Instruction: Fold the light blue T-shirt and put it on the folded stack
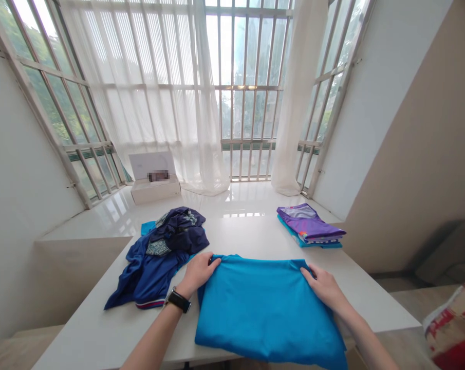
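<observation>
Turquoise-blue garment: stretched between both hands at the near side of the white table; upper edge gripped, body extending toward the person; contact with the tabletop underneath cannot be determined.
Left hand: fingers closed on the upper left corner of the garment, thumb on the front face.
Right hand: fingers closed on the upper right corner, thumb on the front face.
Left wrist: fitted with a black smartwatch.
Clothing pile: heaped loosely on the table, left of the garment; navy, patterned and royal-blue fabric, with striped trim at the near edge.
Folded stack: far right of the table; purple piece on top, blue fabric below.
Windowsill: beyond the table; supports a white box, lid raised, contents pixelated.
Window covering: sheer white curtains in front of metal bars.
</observation>
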The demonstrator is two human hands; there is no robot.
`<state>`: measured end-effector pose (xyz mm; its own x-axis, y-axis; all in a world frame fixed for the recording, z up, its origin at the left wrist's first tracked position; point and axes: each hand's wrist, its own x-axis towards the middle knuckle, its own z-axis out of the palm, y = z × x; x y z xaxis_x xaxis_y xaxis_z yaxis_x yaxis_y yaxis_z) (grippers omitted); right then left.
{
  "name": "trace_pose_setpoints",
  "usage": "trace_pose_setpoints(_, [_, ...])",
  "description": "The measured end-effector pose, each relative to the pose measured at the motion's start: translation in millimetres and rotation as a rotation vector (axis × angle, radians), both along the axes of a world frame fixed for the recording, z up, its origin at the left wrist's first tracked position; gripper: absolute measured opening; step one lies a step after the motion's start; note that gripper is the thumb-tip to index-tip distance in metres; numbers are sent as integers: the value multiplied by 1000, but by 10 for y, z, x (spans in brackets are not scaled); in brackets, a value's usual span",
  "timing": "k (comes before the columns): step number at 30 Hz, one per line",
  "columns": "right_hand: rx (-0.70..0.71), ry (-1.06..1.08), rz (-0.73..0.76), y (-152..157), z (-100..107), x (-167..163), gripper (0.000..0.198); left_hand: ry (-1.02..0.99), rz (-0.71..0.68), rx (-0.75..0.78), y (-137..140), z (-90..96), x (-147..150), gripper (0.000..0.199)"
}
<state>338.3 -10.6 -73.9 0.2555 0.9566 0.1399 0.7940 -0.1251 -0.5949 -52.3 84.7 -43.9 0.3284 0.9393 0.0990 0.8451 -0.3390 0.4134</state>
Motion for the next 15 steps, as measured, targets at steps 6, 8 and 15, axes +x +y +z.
trace_pose_setpoints(6, [3,-12,1,71,-7,6,36,96,42,9,28,-10,55,32])
trace_pose_setpoints(8, [1,-25,1,94,-3,-13,34,124,57,14,31,-9,82,32])
trace_pose_setpoints(15, [11,-65,-53,77,125,38,31,166,80,65,-42,58,113,27])
